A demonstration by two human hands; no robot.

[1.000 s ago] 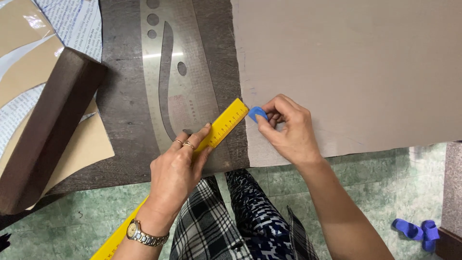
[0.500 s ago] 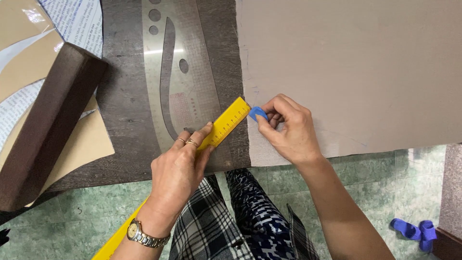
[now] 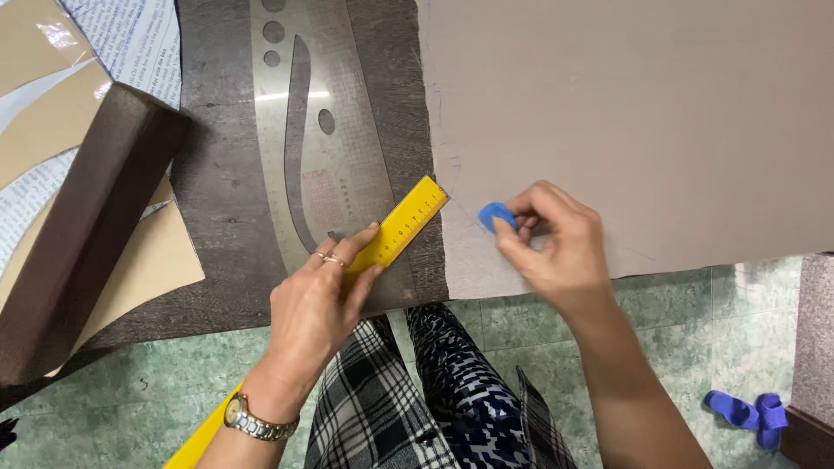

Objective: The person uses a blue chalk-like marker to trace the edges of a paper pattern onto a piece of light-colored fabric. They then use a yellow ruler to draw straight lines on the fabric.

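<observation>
While the left hand (image 3: 317, 304) pinches the yellow ruler (image 3: 395, 230) flat on the dark table (image 3: 217, 191), the right hand (image 3: 552, 247) nips a blue chalk (image 3: 495, 215) on the beige cloth (image 3: 625, 122), just beside the ruler's tip. Since that tip barely reaches the cloth, any line drawn could stray.

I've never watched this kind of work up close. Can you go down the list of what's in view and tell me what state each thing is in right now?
left hand: pressing the yellow ruler flat, slanted on the table.
right hand: pinching the blue chalk, touching the fabric.
beige fabric: spread flat, faint curved lines drawn on it.
clear curve template: lying flat, unheld.
brown roll: lying slanted over paper patterns.
blue sandals: on the floor.
</observation>
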